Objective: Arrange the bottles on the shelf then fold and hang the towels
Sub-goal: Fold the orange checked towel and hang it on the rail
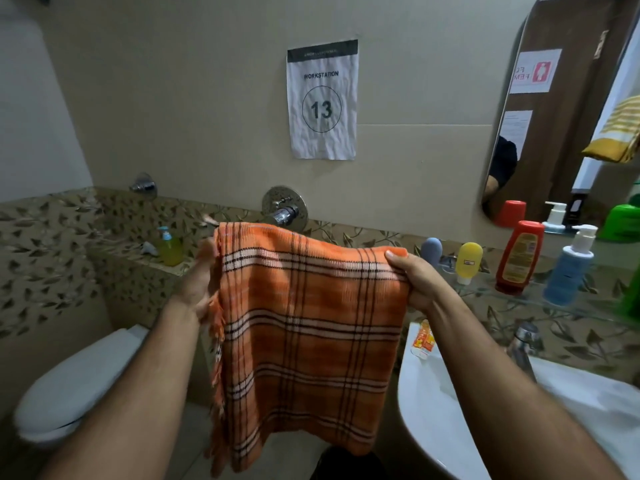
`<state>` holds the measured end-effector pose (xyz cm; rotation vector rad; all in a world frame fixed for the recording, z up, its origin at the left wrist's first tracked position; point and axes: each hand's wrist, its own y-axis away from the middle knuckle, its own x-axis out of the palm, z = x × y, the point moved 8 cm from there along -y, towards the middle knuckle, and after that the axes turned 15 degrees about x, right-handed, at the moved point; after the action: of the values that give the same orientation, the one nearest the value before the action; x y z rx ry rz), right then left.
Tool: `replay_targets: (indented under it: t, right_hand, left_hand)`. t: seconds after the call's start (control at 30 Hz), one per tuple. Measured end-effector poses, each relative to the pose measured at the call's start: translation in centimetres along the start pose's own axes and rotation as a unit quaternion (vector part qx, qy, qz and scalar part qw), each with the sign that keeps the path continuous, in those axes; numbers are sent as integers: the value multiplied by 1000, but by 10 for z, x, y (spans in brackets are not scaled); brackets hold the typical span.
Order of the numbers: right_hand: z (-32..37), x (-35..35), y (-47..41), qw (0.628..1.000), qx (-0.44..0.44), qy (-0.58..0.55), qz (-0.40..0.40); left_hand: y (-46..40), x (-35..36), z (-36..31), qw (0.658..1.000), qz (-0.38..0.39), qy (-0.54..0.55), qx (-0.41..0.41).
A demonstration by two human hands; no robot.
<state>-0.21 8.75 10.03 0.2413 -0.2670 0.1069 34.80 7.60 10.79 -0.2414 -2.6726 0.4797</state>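
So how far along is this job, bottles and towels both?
The bottles look done: the grey tube, yellow tube, red bottle and blue pump bottle stand in a row on the glass shelf. In hand is the orange plaid towel, held up by its top corners by the left hand and right hand. Hanging it is left.

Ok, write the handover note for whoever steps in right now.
Left hand and right hand each hold a top corner of the orange towel, which hangs folded between them over the floor.
Bottles: grey, yellow, red and blue pump stand in a row on the glass shelf.
A small tube lies on the sink rim.
Yellow towel shows only in the mirror.
Left: finish folding and hang the orange towel.
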Motion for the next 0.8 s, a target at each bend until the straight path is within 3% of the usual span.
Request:
replay_targets:
  t: [0.13,0.57,0.7,0.8]
  right_hand:
    - [12,15,-1,997,-6,4,-72]
    - [29,-7,10,987,46,21,-151]
    - [57,-4,24,1000,20,-19,10]
    - [32,-17,26,988,61,140,-9]
  left_hand:
    - [27,-16,47,994,-3,-39,-99]
    - [22,-15,39,987,-95,-73,-103]
    - [6,8,19,993,-86,0,-78]
    - [-2,16,13,995,-65,17,-77]
